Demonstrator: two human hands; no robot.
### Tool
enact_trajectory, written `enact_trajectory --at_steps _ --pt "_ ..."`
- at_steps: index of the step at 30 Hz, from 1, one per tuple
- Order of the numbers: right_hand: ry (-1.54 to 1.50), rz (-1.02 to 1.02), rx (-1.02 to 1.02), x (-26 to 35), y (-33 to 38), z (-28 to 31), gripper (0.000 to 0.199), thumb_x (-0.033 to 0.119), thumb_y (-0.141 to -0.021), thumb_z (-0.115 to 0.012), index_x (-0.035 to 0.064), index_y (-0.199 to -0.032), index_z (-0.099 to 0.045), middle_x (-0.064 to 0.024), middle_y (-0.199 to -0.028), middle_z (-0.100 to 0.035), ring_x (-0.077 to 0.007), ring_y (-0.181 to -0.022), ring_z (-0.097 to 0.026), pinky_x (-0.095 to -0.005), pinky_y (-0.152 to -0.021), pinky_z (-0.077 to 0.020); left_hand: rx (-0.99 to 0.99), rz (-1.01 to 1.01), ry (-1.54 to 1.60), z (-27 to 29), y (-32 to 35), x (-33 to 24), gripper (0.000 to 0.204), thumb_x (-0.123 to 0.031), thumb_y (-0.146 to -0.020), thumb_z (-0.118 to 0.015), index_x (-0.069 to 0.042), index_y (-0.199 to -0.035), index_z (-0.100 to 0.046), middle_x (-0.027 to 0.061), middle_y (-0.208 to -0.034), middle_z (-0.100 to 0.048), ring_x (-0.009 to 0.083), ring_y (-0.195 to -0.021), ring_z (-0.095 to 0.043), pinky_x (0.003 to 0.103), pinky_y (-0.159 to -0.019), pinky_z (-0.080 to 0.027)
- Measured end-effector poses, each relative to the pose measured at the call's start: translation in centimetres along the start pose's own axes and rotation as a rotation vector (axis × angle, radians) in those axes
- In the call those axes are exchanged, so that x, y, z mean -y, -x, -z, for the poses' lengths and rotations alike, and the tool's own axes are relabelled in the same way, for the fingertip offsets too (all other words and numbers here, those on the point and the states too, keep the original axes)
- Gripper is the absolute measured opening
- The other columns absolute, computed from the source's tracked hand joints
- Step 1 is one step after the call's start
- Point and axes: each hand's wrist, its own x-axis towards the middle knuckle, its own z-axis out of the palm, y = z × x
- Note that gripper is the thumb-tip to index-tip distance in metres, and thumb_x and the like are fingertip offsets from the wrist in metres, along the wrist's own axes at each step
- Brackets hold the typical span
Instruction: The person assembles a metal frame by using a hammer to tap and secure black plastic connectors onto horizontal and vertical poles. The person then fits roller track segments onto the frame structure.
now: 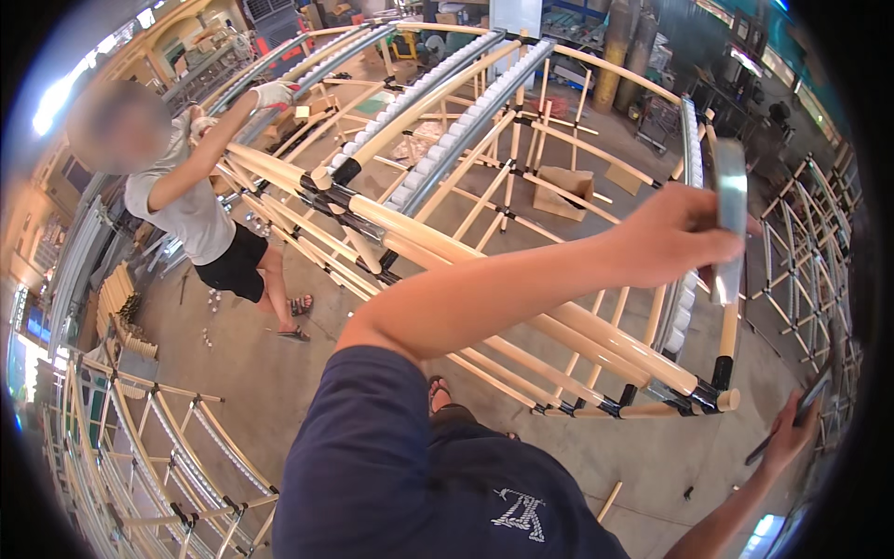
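My left hand (684, 233) reaches across to the right with its fingers closed round a short, shiny metal piece (732, 182), held upright. Just behind it is a roller track (687, 149) with white rollers, at the right end of a large rack of cream pipes (531, 265) and black joints. Low at the right, my right hand (794, 429) grips a long dark tool (819, 384); its exact kind cannot be made out. That hand is off to the side of the rack, apart from it.
A co-worker (200, 205) in a light shirt and gloves stands at the rack's far left end. Other pipe racks stand at lower left (168, 447) and right (792, 252). An opened cardboard box (563, 193) sits on the floor behind the rack. A loose pipe (610, 501) lies nearby.
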Motion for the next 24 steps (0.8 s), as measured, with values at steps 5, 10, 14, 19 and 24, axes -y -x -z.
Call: enact_trajectory --at_steps 5,10,14,19,24 --pt "-0.259 -0.467 0.083 -10.2 7.2 -6.0 0.027 0.026 -0.1 -0.063 0.006 -0.118 -0.064 0.0096 -0.061 -0.04 0.0001 -0.046 -0.033 -0.0203 -0.041 -0.023 -0.318 -0.054 0.533 -0.8 8.4 0.1 0.032 -0.022 -0.098 -0.055 -0.001 -0.123 -0.055 0.0175 -0.092 -0.067 0.0316 -0.084 -0.069 0.043 -0.075 -0.055" --pt "0.128 -0.622 0.179 -24.8 20.5 -12.8 0.033 0.034 -0.093 -0.064 0.0057 -0.076 -0.06 -0.0041 -0.053 -0.049 -0.0132 -0.048 -0.051 -0.0337 -0.042 -0.0396 -0.687 0.021 0.585 -2.8 18.0 1.9 0.03 -0.022 -0.098 -0.053 -0.001 -0.12 -0.053 0.0117 -0.076 -0.055 0.0257 -0.065 -0.058 0.039 -0.062 -0.049" --pt "-0.013 -1.183 0.302 -24.0 36.0 -13.4 0.029 0.026 -0.09 -0.068 0.0048 -0.076 -0.053 -0.0028 -0.053 -0.049 -0.021 -0.043 -0.054 -0.0383 -0.042 -0.0465 -0.891 0.054 0.501 -1.5 26.0 5.4 0.023 -0.024 -0.098 -0.054 -0.002 -0.101 -0.054 0.0036 -0.066 -0.043 0.0176 -0.056 -0.043 0.032 -0.056 -0.04" --pt "0.449 -1.431 0.84 -26.7 55.2 -8.1 0.034 0.034 -0.085 -0.072 0.0007 -0.086 -0.067 -0.008 -0.061 -0.059 -0.0269 -0.057 -0.061 -0.0413 -0.055 -0.0525 -0.995 0.076 0.443 -0.5 32.6 6.6 0.027 -0.021 -0.099 -0.055 -0.005 -0.078 -0.048 0.0022 -0.064 -0.041 0.0141 -0.057 -0.041 0.029 -0.055 -0.036" --pt "0.575 -1.277 1.254 -19.9 58.2 -5.7 0.037 0.04 -0.082 -0.075 0.0043 -0.088 -0.074 -0.0113 -0.071 -0.068 -0.0278 -0.068 -0.066 -0.0411 -0.062 -0.054 -0.99 0.243 0.253 -1.5 37.9 8.9 0.029 -0.016 -0.098 -0.057 -0.004 -0.074 -0.047 0.0005 -0.062 -0.04 0.0114 -0.056 -0.038 0.028 -0.054 -0.031"
